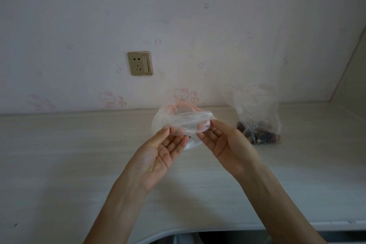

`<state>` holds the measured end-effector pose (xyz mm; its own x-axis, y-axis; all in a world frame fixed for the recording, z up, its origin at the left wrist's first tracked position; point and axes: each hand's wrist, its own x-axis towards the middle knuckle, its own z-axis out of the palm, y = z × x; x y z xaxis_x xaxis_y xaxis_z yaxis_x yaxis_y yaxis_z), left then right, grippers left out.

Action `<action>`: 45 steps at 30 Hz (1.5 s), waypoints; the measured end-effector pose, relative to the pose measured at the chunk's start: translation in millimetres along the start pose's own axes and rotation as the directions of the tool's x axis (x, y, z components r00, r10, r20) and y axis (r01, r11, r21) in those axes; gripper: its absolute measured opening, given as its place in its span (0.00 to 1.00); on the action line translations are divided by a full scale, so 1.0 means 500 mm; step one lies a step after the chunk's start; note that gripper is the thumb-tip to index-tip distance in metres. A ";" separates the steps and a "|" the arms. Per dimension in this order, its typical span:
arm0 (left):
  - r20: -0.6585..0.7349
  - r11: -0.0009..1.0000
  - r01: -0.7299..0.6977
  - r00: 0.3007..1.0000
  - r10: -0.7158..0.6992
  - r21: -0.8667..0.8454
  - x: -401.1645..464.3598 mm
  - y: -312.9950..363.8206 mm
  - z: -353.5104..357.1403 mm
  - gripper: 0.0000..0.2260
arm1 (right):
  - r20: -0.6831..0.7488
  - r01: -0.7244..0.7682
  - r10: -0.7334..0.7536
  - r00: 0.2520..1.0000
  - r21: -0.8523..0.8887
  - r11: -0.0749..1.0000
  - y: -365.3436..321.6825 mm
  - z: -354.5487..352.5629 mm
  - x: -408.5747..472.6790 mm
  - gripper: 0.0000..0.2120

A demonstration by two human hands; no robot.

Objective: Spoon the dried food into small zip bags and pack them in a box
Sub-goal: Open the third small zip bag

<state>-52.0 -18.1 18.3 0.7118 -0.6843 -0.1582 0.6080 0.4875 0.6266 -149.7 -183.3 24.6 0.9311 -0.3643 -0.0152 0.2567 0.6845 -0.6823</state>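
Note:
Both hands hold a small clear zip bag [178,120] above the table, its red-edged mouth pulled wide open. My left hand [160,151] pinches the bag's near left edge, palm turned up. My right hand [223,144] pinches the right edge near the mouth. To the right, a larger clear plastic bag [257,113] stands on the table with dark red dried food [261,136] in its bottom. I see no spoon and no box.
The pale wood-grain table [79,164] runs to a wall with cartoon-cat wallpaper. A gold wall socket [140,63] sits above the table. The table's curved front edge [198,230] is near my body, and a side wall [352,77] closes the right end.

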 end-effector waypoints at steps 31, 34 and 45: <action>-0.003 0.469 -0.363 0.788 0.615 0.805 -0.002 -0.048 0.020 0.18 | -0.106 0.079 -0.132 0.986 -0.404 0.912 0.035 0.017 -0.003 0.03; 0.005 0.415 -0.400 0.725 0.689 0.817 0.007 -0.052 0.013 0.10 | -0.181 0.091 -0.213 0.960 -0.517 0.851 0.049 0.020 0.006 0.04; 0.494 -0.368 -0.335 0.492 0.717 0.867 0.013 -0.020 -0.020 0.12 | -0.272 0.184 -0.444 0.854 -0.640 0.746 0.027 -0.004 0.022 0.12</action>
<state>-50.1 -21.8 3.1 0.6119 -0.2553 0.7486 -0.7674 -0.4206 0.4839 -136.6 -179.2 13.8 0.6107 -0.7866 0.0911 0.1974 0.0397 -0.9795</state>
